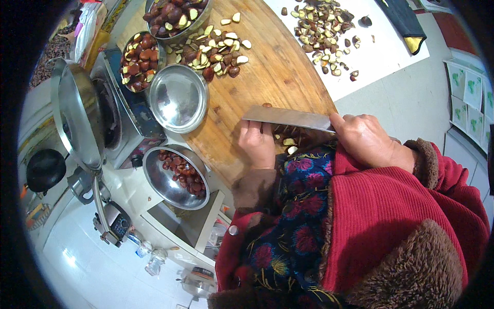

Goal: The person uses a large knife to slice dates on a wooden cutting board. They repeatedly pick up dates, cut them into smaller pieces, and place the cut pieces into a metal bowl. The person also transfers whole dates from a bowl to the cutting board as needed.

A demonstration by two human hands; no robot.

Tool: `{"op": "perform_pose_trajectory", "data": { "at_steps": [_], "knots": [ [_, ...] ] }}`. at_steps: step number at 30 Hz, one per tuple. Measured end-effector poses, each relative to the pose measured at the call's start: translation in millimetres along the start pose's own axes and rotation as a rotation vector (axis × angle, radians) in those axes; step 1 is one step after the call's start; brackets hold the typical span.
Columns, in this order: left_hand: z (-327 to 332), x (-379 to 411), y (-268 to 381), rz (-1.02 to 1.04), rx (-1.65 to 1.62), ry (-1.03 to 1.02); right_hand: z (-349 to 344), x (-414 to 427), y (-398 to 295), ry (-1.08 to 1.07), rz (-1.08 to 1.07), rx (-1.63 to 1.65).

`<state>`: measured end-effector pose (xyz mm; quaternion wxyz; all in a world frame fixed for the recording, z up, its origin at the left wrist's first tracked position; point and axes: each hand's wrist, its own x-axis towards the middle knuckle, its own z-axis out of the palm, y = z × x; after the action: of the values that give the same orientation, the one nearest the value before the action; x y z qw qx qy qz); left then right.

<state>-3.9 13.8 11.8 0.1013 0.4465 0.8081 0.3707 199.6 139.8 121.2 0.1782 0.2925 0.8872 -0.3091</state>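
Observation:
My right hand point(362, 135) grips a cleaver point(287, 117) by its handle end, the blade reaching left across the wooden cutting board point(266, 61). Beside the blade's far end is my left hand point(257, 143), its fingertips hidden behind the blade; whether it holds a chestnut cannot be told. One brown chestnut point(266, 104) shows just past the blade. Cut chestnut pieces point(290, 142) lie between the cleaver and my body. A heap of cut chestnuts point(216, 50) with pale yellow faces covers the board's upper left part.
Left of the board stand a steel bowl of whole chestnuts point(185, 175), a round metal lid or dish point(178, 96) and two containers of chestnuts point(141, 61) point(177, 19). Cut chestnuts point(324, 31) lie on a white sheet point(370, 65). A large steel pan point(79, 116) sits farther left.

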Motion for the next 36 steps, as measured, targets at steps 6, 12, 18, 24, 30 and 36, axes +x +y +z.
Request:
{"op": "perform_pose_trajectory", "data": {
  "at_steps": [6, 12, 18, 24, 30, 36],
  "knots": [
    [5, 2, 3, 0.037, 0.016, 0.020, -6, 4, -6, 0.019, 0.003, -0.071],
    [5, 3, 3, 0.009, -0.008, 0.023, -24, 11, -12, -0.007, 0.010, -0.090],
    [4, -1, 1, -0.009, -0.010, 0.024, -36, 30, -18, -0.043, -0.058, -0.171],
    [10, -1, -1, 0.024, -0.019, 0.005, 33, 88, -12, 0.172, -0.117, -0.100],
    [0, -4, 1, -0.028, -0.054, 0.011, 22, 58, 4, 0.180, -0.119, -0.046],
    [3, 4, 21, -0.317, -0.382, -0.026, 35, -11, 51, 0.262, 0.066, 0.125]
  ]
}}
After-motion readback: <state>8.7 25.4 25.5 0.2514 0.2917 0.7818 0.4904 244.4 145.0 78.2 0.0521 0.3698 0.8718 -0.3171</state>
